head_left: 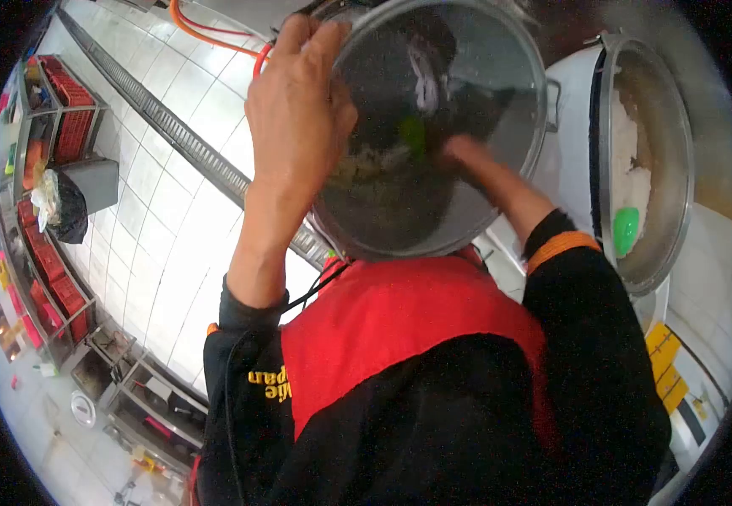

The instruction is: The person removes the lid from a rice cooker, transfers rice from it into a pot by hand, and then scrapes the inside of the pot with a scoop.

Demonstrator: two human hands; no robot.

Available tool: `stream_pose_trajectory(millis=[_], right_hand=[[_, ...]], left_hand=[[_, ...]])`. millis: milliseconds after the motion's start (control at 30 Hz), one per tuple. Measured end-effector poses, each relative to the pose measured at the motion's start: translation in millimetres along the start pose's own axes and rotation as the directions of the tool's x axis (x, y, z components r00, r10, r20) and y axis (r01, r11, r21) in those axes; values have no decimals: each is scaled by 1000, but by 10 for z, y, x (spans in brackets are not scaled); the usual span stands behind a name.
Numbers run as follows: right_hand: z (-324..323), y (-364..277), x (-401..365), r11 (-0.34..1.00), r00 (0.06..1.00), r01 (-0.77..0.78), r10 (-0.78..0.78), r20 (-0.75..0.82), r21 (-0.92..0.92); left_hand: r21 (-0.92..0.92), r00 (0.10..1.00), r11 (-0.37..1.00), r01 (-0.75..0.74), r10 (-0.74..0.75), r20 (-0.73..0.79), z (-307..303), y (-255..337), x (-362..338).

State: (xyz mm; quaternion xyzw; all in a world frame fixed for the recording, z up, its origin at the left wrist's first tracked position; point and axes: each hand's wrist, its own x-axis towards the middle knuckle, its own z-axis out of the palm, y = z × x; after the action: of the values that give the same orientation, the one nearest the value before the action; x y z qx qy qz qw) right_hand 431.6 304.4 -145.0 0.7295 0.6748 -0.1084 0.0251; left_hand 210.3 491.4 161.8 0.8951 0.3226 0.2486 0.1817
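A large round metal pot sits close in front of my red-and-black top, its inside dark and partly in shadow. My left hand grips the pot's left rim, with the thumb over the edge and the fingers bent. Inside the pot is my right hand, blurred and darkened at the fingers, so its grip cannot be made out. Just left of those fingers shows a small bright green thing, too smeared to name. A pale streak, perhaps a reflection, lies farther up inside the pot.
To the right stands a wide metal vessel with white rice-like contents and a green scoop-like piece. An orange hose runs at the upper left. A drain grate crosses the tiled floor. Shelves with red crates line the left.
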Motion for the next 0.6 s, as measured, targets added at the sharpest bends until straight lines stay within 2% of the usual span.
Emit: stream_pose_trajectory(millis=[33, 67, 100, 133, 167, 200, 233, 267, 300, 333, 367, 433, 467, 533, 567, 600], right_hand=[[-275, -32, 309, 951, 977, -206, 185, 110, 232], [-1171, -371, 697, 808, 907, -420, 362, 214, 413], [-1334, -334, 803, 906, 943, -315, 333, -18, 282], [-1381, -231, 910, 966, 937, -233, 255, -240, 114], [-1357, -95, 993, 964, 934, -242, 263, -242, 113], [-1326, 32, 1068, 992, 915, -113, 81, -395, -60], [-1253, 102, 1081, 969, 857, -7, -121, -501, -246], [-1194, 99, 1042, 970, 857, -10, -117, -502, -244], [-1146, 88, 1019, 977, 961, -139, 93, -259, -164], [-1083, 64, 992, 953, 959, -280, 284, 18, -118], [-999, 24, 935, 954, 961, -274, 278, 10, -122], [-759, -234, 611, 944, 907, -295, 325, -267, 146], [-722, -344, 485, 943, 902, -299, 330, -278, 148], [-729, -432, 311, 917, 916, -399, 399, -47, 18], [-742, -403, 328, 918, 917, -395, 396, -51, 14], [-717, -437, 339, 903, 905, -415, 422, -48, 112]], left_hand=[[-22, 998, 998, -59, 59, -18, -24, 23, 11], [-45, 991, 991, -123, 121, -55, -25, 38, 44], [-50, 991, 990, -129, 126, -50, -12, 39, 51], [-25, 991, 992, -123, 121, -53, -2, 35, 55], [1, 991, 993, -117, 117, -58, 10, 39, 69], [0, 991, 992, -124, 124, -56, 14, 50, 77], [-1, 992, 993, -118, 118, -50, 8, 57, 74], [-3, 993, 994, -110, 110, -47, 1, 57, 73], [-2, 992, 994, -113, 113, -53, 4, 34, 77], [-17, 997, 997, -70, 70, -28, 23, -11, 64], [-29, 1000, 999, -24, 23, -8, 39, -55, 53], [-21, 998, 999, -44, 43, -40, 76, -124, 16], [-20, 993, 997, -80, 78, -87, 90, -154, 41], [-25, 995, 997, -66, 64, -79, 81, -218, 63], [-26, 998, 999, -43, 42, -54, 85, -241, 50], [-20, 998, 999, -47, 46, -42, 98, -265, 28]])
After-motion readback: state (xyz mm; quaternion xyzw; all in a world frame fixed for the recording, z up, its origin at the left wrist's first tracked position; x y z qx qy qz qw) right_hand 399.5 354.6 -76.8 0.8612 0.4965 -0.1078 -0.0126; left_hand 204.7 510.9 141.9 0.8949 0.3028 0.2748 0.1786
